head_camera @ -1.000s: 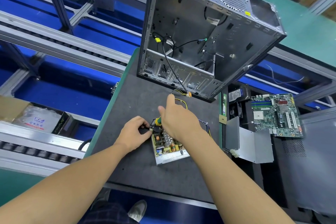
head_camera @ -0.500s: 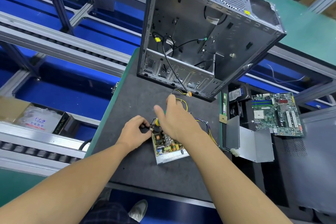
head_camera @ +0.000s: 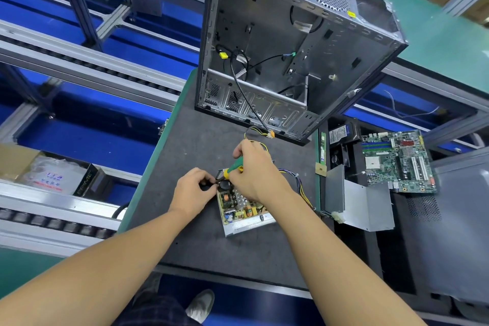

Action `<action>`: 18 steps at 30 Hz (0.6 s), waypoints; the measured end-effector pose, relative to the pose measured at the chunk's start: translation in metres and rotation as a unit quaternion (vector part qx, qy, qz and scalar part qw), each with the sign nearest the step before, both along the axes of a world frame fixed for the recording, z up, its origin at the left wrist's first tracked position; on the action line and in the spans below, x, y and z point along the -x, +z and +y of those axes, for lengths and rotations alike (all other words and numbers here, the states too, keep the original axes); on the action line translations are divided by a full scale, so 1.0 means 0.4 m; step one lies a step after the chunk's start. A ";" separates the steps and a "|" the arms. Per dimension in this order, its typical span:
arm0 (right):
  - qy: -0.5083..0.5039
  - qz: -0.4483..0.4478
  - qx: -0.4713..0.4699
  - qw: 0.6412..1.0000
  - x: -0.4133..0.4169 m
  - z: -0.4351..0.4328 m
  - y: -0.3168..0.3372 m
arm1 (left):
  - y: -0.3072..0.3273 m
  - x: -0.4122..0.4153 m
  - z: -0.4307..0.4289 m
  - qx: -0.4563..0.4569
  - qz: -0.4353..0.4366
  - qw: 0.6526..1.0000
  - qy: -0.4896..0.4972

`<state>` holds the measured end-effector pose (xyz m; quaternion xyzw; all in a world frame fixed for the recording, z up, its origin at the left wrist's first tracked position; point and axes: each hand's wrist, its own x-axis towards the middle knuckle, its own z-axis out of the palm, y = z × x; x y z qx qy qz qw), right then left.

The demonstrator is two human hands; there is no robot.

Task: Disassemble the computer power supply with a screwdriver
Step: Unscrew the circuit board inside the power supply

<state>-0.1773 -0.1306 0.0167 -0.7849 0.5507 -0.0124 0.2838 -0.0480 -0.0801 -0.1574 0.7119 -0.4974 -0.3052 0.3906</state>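
The opened power supply (head_camera: 244, 210) lies on the dark mat, its circuit board with coils and capacitors exposed in a grey metal tray. My right hand (head_camera: 255, 173) grips a green and yellow screwdriver (head_camera: 235, 166), its tip pointing down-left at the supply's far left corner. My left hand (head_camera: 191, 192) pinches a small black part at that same corner, right beside the tip. A bundle of coloured wires (head_camera: 304, 192) runs from the supply to the right.
An empty computer case (head_camera: 291, 47) stands tilted at the mat's far end, a cable trailing from it. The supply's grey cover (head_camera: 362, 205) and a motherboard (head_camera: 397, 160) lie to the right. Conveyor rails (head_camera: 79, 61) run along the left. A shoe shows below the table edge.
My right hand has tilted, so more of the screwdriver's green handle shows now. The left hand stays at the supply's corner.
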 end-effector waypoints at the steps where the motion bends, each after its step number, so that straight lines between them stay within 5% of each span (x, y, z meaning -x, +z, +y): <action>1: 0.000 -0.009 0.007 1.000 0.005 0.002 0.002 | 0.000 0.005 0.002 0.002 -0.005 1.000 0.003; 11: -0.001 -0.058 0.027 0.998 0.045 0.002 0.046 | 0.016 0.019 0.017 -0.006 -0.002 1.000 0.014; 18: -0.051 -0.134 -0.011 0.990 0.070 -0.001 0.055 | 0.040 0.008 0.053 -0.035 0.120 0.990 0.064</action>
